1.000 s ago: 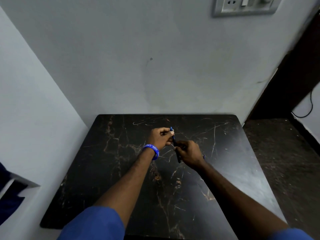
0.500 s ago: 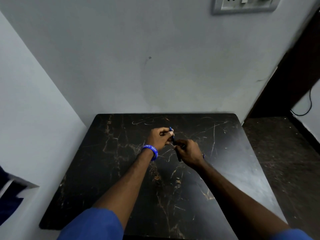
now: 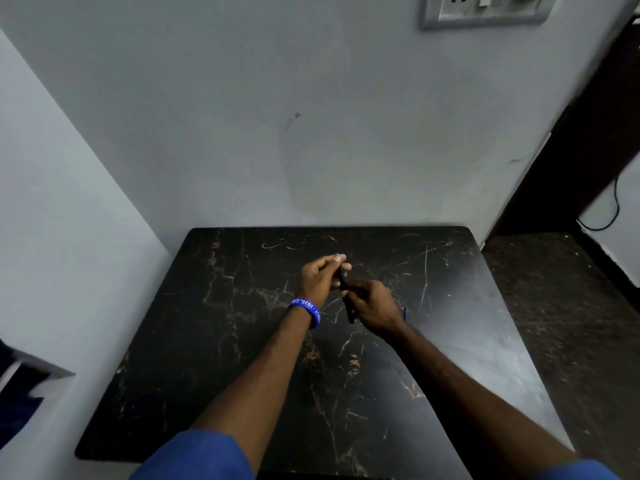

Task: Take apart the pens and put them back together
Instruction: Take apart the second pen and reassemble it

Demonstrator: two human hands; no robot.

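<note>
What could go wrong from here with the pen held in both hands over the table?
1. The pen is dark against the dark marbled table; a small part slipping from the left hand or right hand could be hard to spot.
2. The hands work above the table, so a dropped piece may bounce or roll off an edge.
3. Fingers hide the joint, so alignment is hard to check.

My hands meet over the far middle of the black marble table (image 3: pixel 214 358), both pinching one dark pen (image 3: pixel 346 292). Bare tabletop left, right and near of them, open room to move. Grey back wall (image 3: pixel 311 150) closes the far edge, side wall (image 3: pixel 69 220) hugs the left edge. Right edge drops to open dark floor (image 3: pixel 571 323).
</note>
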